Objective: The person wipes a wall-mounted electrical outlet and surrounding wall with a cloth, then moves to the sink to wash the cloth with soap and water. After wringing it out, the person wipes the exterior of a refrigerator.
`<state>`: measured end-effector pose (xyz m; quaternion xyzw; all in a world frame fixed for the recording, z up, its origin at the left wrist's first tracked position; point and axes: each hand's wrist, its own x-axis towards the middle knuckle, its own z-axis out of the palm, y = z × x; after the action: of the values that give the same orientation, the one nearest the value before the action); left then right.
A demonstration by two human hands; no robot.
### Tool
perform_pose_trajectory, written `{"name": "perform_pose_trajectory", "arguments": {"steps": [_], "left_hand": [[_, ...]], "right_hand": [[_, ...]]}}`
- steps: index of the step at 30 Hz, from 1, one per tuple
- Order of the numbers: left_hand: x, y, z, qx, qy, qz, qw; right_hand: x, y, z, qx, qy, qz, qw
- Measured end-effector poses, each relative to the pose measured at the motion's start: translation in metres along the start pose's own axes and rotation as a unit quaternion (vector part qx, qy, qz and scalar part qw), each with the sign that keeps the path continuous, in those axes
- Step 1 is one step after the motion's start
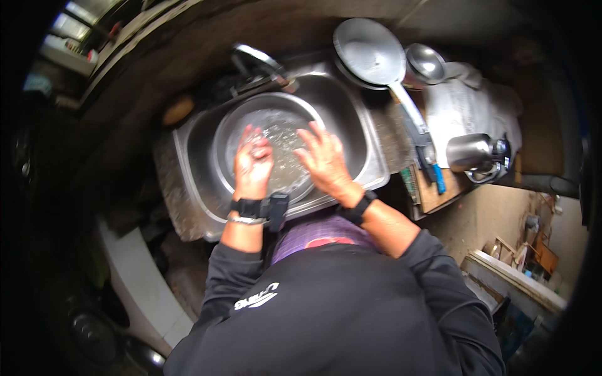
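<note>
A round metal basin [301,99] sits inside a stainless steel sink [345,101], with rippling water [284,150] in it. Over the basin's left side is my left hand [254,162], wet and palm up with its fingers loosely curled; I make out nothing held in it. My right hand [324,160] hovers above the right side of the basin, back upward and fingers spread, holding nothing. Motion blurs the fingertips of both hands. Behind the basin, a chrome faucet [263,58] arches toward it.
Right of the sink stand a large metal ladle-like pan [371,51] with a long handle, a metal bowl [425,63] and a steel vacuum flask [470,152] lying near white cloth [451,105]. Knives with a blue handle [439,178] beside them rest on a wooden board [439,199].
</note>
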<state>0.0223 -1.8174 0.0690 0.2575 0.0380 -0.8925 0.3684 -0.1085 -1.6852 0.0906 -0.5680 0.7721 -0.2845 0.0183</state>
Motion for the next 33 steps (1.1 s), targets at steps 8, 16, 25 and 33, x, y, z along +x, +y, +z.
{"name": "perform_pose_trajectory", "arguments": {"steps": [8,16,25,33], "left_hand": [[-0.006,0.008,0.013,0.001,-0.003,-0.044,0.999],[0.002,0.005,0.023,0.112,0.089,-0.017,0.989],[0.009,0.008,0.018,0.248,0.105,0.009,0.963],[0.003,0.011,-0.019,0.355,0.121,-0.001,0.927]], "right_hand": [[-0.018,-0.001,-0.014,0.090,-0.069,0.075,0.991],[-0.034,0.000,-0.016,0.094,-0.051,0.091,0.990],[-0.062,0.002,-0.031,0.082,-0.044,0.023,0.995],[-0.105,0.014,-0.062,0.259,-0.077,0.141,0.952]]}}
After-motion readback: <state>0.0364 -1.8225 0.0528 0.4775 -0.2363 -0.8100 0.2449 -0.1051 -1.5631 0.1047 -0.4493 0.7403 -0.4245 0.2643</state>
